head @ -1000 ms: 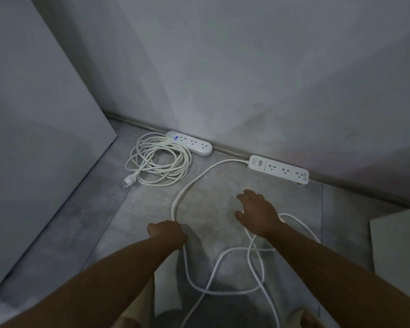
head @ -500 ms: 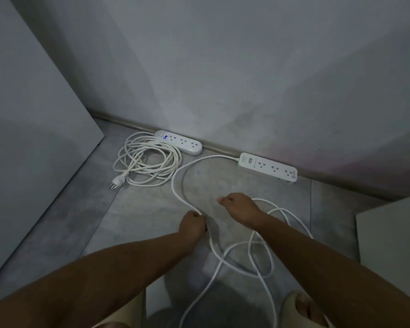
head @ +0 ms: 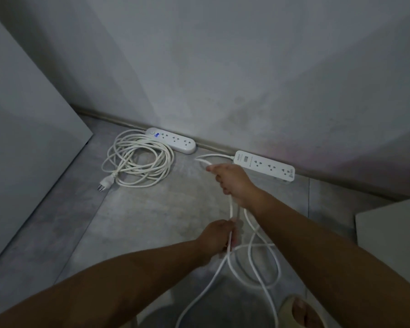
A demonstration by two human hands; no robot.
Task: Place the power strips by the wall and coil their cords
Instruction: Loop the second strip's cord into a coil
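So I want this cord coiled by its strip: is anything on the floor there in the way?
Nothing visible. The floor before the right strip is bare; the other coil lies apart, to its left. The left hand and right hand hold the loose cord.

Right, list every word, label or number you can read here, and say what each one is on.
Nothing reads for certain.
Left strip: blue mark at its cord end, too blurred to read.
Right strip: small grey print at its cord end, too small to read; dark panel beside it, no legible figure.
Coiled cord, plug, held cord: no text visible.
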